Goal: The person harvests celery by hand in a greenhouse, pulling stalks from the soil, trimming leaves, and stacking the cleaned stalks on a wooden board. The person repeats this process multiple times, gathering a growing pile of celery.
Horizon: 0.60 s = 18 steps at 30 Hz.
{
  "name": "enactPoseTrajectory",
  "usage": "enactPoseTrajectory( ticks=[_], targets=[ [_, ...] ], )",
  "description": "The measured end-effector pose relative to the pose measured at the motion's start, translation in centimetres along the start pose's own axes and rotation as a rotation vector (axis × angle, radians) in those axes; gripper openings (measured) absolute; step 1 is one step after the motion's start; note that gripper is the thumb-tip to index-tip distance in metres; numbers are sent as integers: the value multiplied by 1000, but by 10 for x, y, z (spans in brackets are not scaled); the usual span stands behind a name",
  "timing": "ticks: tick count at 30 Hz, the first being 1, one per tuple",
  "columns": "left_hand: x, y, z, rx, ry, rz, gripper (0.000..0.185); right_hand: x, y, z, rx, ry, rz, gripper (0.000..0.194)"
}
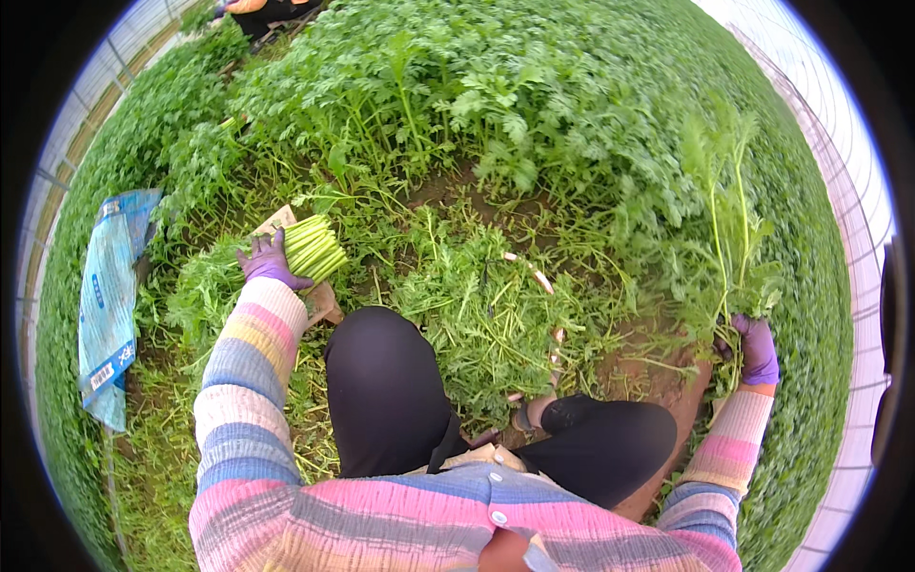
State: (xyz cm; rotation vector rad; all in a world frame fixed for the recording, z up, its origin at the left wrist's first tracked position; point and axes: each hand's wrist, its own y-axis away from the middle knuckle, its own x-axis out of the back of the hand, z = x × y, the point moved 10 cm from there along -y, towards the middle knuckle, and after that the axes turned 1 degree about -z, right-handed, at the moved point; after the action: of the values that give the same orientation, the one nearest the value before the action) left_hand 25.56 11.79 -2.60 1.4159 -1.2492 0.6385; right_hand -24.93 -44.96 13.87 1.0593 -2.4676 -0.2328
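My left hand (269,261), in a purple glove, lies over a bundle of cut leafy green stems (314,247), fingers spread across it. The cut ends point right and the leafy tops (204,275) lie to the left. Beneath the bundle, a pale board or block (325,304) shows at its edges. Far to the right, my right hand (756,350), gloved alike, grips a few long leafy stalks (740,243) near their lower ends. These stand upright above the hand; its fingertips are partly hidden by greenery.
Dense leafy crop (543,93) stands ahead and along the right side. Loose trimmings (472,314) cover the ground before my knees, around a curved pale rim or handle (540,279). A blue printed plastic sack (111,300) lies left. Another person (268,14) is at the far upper left.
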Motion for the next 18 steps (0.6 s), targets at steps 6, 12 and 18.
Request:
enactPoseTrajectory(
  ticks=[6,12,18],
  targets=[
    [43,53,35,-107,185,216,110,-53,40,8,141,-263,17,26],
    [78,149,135,-627,1298,10,62,-180,16,21,142,-339,-147,29],
    [132,248,188,-935,1627,-299,54,-220,20,-23,699,195,132,49]
  ],
)
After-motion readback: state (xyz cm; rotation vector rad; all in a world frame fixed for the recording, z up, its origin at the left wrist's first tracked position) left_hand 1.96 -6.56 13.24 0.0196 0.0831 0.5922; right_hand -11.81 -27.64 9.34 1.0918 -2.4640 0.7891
